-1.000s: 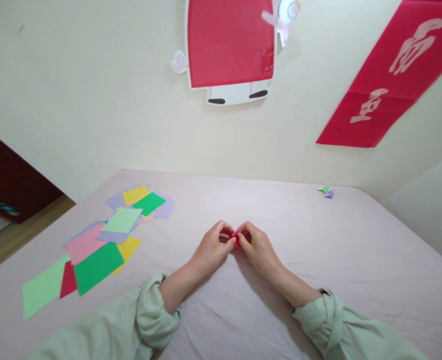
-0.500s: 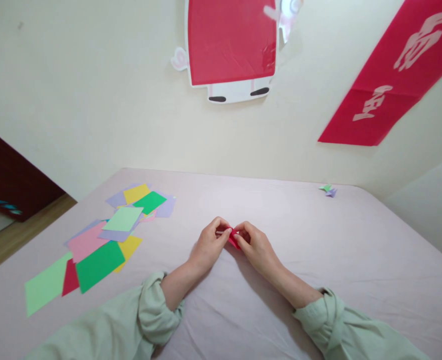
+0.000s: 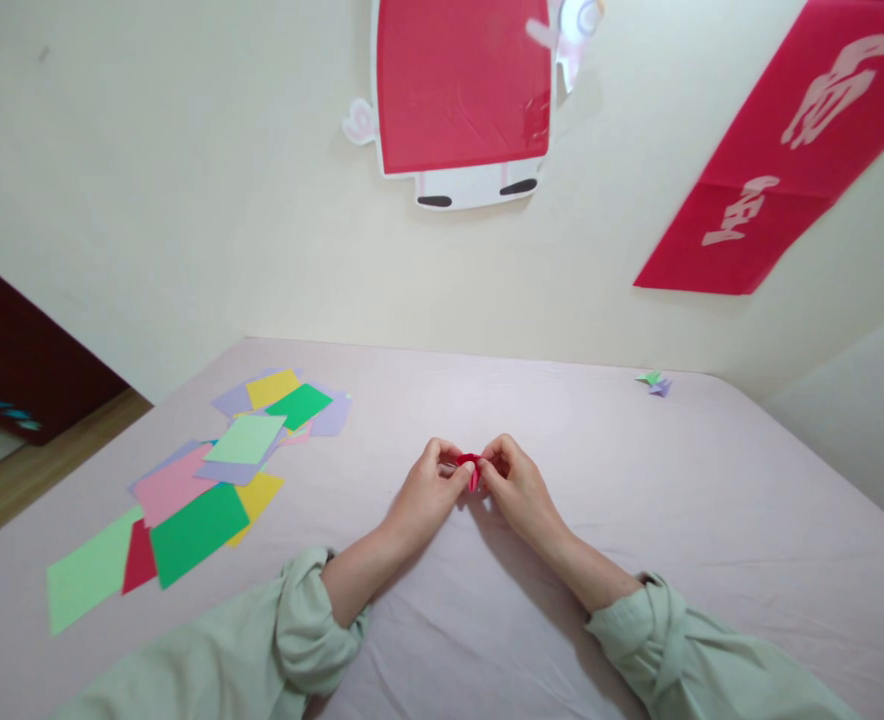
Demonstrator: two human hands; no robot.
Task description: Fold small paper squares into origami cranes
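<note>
A small piece of folded red paper (image 3: pixel 473 474) is held between my two hands, a little above the middle of the table. My left hand (image 3: pixel 428 492) pinches its left side between thumb and fingers. From the right, my right hand (image 3: pixel 518 490) pinches the other side the same way. The fingertips cover much of the paper, so its exact folded shape is hard to make out.
Many coloured sheets, among them a green sheet (image 3: pixel 199 535) and a pink sheet (image 3: pixel 179 483), overlap on the left of the cloth-covered table (image 3: pixel 637 480). Small green and purple folded papers (image 3: pixel 659 387) lie at the far right. Behind stands a wall (image 3: pixel 277 240).
The red paper has turned between my fingers, its lower point now hanging more straight down. My right fingers have shifted slightly up, and both hands still pinch it.
</note>
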